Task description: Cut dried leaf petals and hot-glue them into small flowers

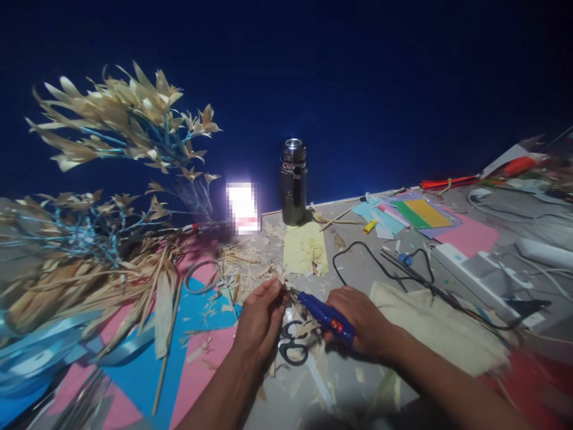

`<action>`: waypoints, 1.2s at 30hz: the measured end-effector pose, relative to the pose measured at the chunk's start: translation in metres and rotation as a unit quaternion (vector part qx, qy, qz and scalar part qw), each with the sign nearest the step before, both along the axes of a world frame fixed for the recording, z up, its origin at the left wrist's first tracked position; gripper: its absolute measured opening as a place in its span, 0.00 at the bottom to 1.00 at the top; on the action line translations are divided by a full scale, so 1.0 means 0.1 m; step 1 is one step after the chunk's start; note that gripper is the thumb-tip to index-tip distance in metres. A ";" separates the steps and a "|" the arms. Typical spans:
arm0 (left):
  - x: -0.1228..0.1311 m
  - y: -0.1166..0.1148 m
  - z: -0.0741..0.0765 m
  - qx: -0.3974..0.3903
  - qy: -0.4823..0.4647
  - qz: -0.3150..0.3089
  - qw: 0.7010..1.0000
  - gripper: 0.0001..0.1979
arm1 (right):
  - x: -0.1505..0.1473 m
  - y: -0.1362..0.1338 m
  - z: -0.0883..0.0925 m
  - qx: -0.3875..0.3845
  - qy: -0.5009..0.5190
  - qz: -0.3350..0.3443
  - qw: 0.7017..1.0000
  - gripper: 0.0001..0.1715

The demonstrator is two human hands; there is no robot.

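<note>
My right hand point(358, 319) is wrapped round a blue hot glue gun point(326, 316) with a red switch. Its metal tip points up and left, close to the fingers of my left hand point(261, 319). Those fingers are pinched together on a small pale piece of dried husk point(283, 283), mostly hidden by the fingertips. Black-handled scissors point(294, 352) lie on the table between my forearms, their blades partly covered by scraps. Husk shavings point(242, 260) are scattered beyond my left hand.
Dried husk flowers on blue stems point(152, 119) rise at the left, above husk bundles point(54, 292). A dark flask point(293, 185) stands behind a yellow paper point(298, 248), beside a bright light point(243, 206). To the right are a folded cloth point(430, 322), black cord point(344, 254) and a power strip point(470, 280).
</note>
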State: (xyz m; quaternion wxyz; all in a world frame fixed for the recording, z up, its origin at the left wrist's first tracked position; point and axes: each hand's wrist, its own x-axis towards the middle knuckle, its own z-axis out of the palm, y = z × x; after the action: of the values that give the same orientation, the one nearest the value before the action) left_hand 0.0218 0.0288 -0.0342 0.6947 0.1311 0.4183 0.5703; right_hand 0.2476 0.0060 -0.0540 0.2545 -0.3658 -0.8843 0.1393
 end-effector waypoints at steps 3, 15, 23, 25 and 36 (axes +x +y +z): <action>0.00 0.00 0.01 0.000 0.008 -0.003 1.000 0.13 | 0.00 -0.01 -0.01 -0.006 0.010 -0.004 1.000 0.27; -0.01 0.01 -0.02 0.002 0.009 -0.004 1.000 0.14 | -0.01 -0.01 -0.06 0.002 0.042 -0.029 0.999 0.36; -0.01 0.02 -0.04 -0.003 0.001 0.001 1.000 0.11 | -0.01 -0.02 -0.06 0.026 0.052 -0.035 0.998 0.36; -0.01 0.02 -0.03 -0.005 -0.001 -0.001 1.000 0.11 | -0.01 -0.02 -0.06 0.025 0.047 -0.042 0.998 0.37; 0.00 0.03 -0.05 -0.009 -0.003 0.006 1.000 0.07 | -0.02 -0.04 -0.02 0.041 0.026 -0.072 0.996 0.40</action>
State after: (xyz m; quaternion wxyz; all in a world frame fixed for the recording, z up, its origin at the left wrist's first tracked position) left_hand 0.0213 0.0316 -0.0388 0.6939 0.1205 0.4223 0.5706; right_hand 0.2460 0.0021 -0.0559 0.3015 -0.4136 -0.8540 0.0939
